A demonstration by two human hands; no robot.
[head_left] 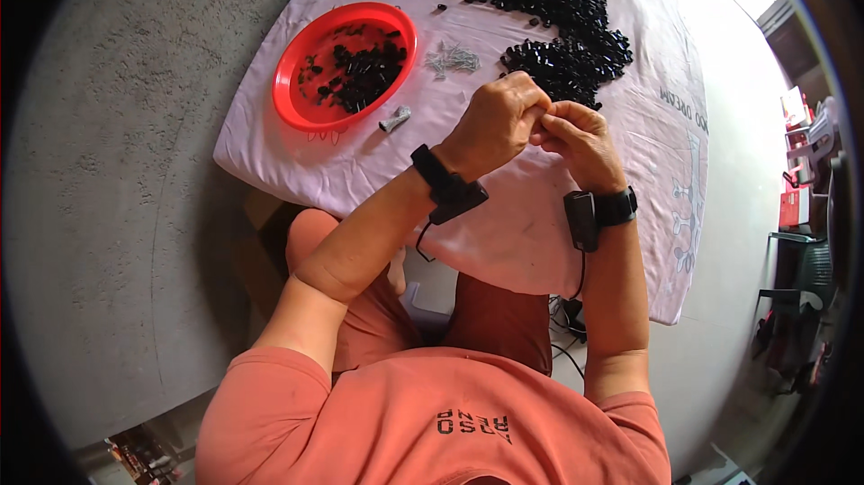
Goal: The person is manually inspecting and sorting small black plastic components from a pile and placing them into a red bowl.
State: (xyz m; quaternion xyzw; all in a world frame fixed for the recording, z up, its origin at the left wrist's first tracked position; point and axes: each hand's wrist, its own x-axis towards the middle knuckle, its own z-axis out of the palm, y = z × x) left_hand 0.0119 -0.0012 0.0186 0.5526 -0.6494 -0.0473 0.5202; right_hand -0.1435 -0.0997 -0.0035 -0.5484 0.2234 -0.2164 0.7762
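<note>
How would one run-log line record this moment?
left hand, right hand: fingers meeting | anything held: cannot tell | red basin: black pieces inside | black pile: beyond hands

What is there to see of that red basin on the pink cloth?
The red basin looks round and shallow, with a broad, smooth rim, and seems to be plastic. It sits upright on the pale pink cloth. Small black pieces lie inside, heaped mostly toward its right side, leaving some of its bottom bare. The left hand and right hand are off to its right, not touching it.
</note>
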